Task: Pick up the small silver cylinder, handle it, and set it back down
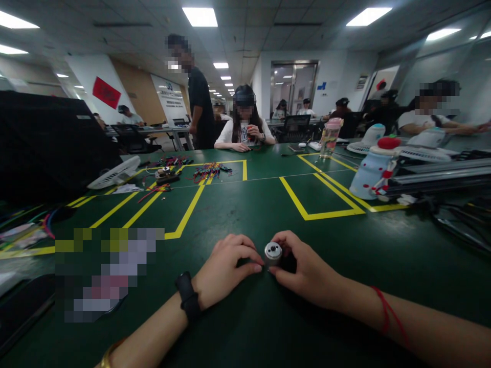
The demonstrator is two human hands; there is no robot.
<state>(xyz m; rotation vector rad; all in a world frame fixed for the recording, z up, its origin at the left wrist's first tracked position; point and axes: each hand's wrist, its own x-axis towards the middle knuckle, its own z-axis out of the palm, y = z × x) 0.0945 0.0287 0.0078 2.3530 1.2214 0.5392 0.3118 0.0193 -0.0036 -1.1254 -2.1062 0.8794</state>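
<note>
A short silver cylinder that looks like a small motor [273, 250] stands upright on the green table, its round top showing dark holes. My right hand [303, 268] is closed around its right side, with the thumb in front and the index finger behind. My left hand [232, 260], with a black band at the wrist, is just left of the motor. Its thumb and index fingertips come together in a pinch beside the motor. Anything between those fingertips is too small or hidden to make out.
Bundles of coloured wires [215, 172] lie beyond my left hand, and a pixelated object [115, 276] is at the left. At right stand a blue bottle [368, 174], a clear pink-lidded bottle [330, 138] and metal rails [445, 174]. A person [244, 122] sits opposite.
</note>
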